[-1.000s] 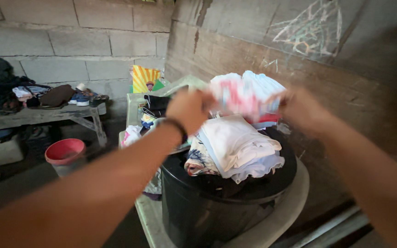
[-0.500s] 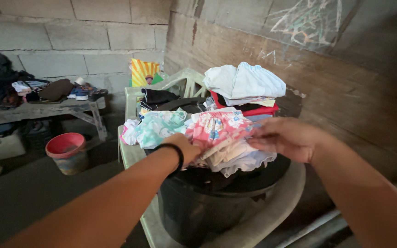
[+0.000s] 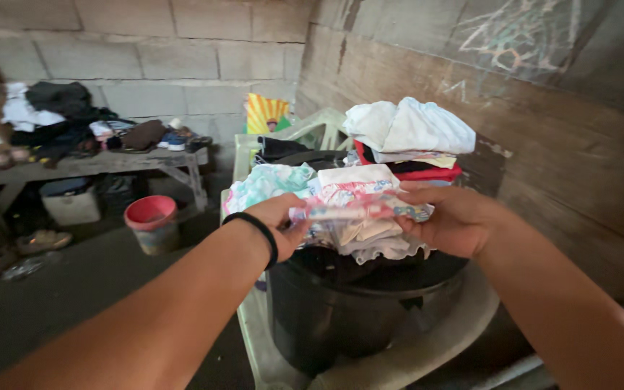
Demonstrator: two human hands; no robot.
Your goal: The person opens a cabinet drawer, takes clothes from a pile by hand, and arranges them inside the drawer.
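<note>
1. The left hand (image 3: 277,220), a black band at its wrist, has its grip closed on the left edge of a pink patterned cloth (image 3: 355,209).
2. The right hand (image 3: 451,220) pinches the right edge of the same cloth, grip closed, so the piece is stretched flat between both hands.
3. The cloth is held just above a small stack of folded white clothes (image 3: 366,235), which rests on the lid of a black bin (image 3: 348,318).
4. Behind the hands stands a taller pile (image 3: 407,137): white garments on top, red and dark pieces underneath, close to the wooden wall (image 3: 565,144).
5. A mint-patterned garment (image 3: 269,184) lies just left of the held cloth, beside the left hand.
6. The bin sits on a pale green plastic chair (image 3: 442,339), whose back shows behind the piles.
7. To the left, well apart, a red bucket (image 3: 151,217) stands on the floor.
8. Beyond it a wooden worktop (image 3: 102,165) along the block wall carries dark clothes and shoes.
</note>
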